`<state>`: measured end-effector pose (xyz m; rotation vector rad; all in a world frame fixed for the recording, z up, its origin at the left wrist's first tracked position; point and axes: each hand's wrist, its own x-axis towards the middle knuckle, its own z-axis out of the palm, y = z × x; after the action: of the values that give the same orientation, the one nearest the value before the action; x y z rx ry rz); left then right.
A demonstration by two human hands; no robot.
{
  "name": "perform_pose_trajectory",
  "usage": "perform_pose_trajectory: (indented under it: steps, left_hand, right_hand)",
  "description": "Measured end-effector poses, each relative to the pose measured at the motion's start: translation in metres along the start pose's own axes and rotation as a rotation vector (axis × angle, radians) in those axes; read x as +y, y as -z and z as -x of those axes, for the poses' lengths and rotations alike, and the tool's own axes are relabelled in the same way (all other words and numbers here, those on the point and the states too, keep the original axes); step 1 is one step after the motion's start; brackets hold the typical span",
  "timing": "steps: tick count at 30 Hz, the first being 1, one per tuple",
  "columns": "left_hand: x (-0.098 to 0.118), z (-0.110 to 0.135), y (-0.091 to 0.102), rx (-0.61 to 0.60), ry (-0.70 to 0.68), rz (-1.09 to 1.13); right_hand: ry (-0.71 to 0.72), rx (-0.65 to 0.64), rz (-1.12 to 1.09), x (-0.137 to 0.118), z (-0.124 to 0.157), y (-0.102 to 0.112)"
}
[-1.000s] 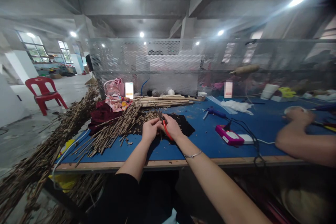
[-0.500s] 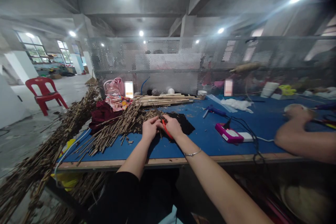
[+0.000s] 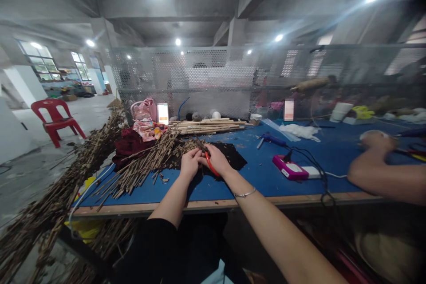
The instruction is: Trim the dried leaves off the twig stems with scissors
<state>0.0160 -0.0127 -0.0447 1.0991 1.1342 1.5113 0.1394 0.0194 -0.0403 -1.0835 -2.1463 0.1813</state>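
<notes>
My two hands meet over a black cloth (image 3: 233, 154) on the blue table (image 3: 259, 177). My right hand (image 3: 217, 159) is closed round red-handled cutters (image 3: 209, 162), whose dark jaws point up and left. My left hand (image 3: 189, 163) is closed, pinching a thin dry twig (image 3: 199, 144) right at the jaws. A heap of brown twigs (image 3: 143, 164) lies just left of my left hand.
Pale straight sticks (image 3: 209, 126) lie at the back. A pink device (image 3: 290, 169) with cables and a blue glue gun (image 3: 271, 140) sit to the right. Another person's arm (image 3: 382, 173) rests at the far right. More twigs (image 3: 40, 213) pile off the table's left end; a red chair (image 3: 55, 117) stands beyond.
Both hands have stayed together over the black cloth, shifting only slightly. The view has tilted a little.
</notes>
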Motion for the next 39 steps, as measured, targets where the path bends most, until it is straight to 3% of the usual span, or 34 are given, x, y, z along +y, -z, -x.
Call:
perform_pose_trajectory:
  steps: [20,34,39]
  left_hand:
    - [-0.001,0.003,0.001,0.05,-0.018,-0.191]
    - [-0.002,0.0,0.002,0.054,-0.003,-0.165]
    - [-0.002,0.001,0.002,0.001,-0.004,-0.109]
  right_hand:
    - [-0.22,-0.054,0.099,-0.011,0.005,0.011]
    - [-0.197,-0.051,0.139,-0.01,0.005,0.011]
    - [-0.084,-0.018,0.085,-0.004,0.003,0.006]
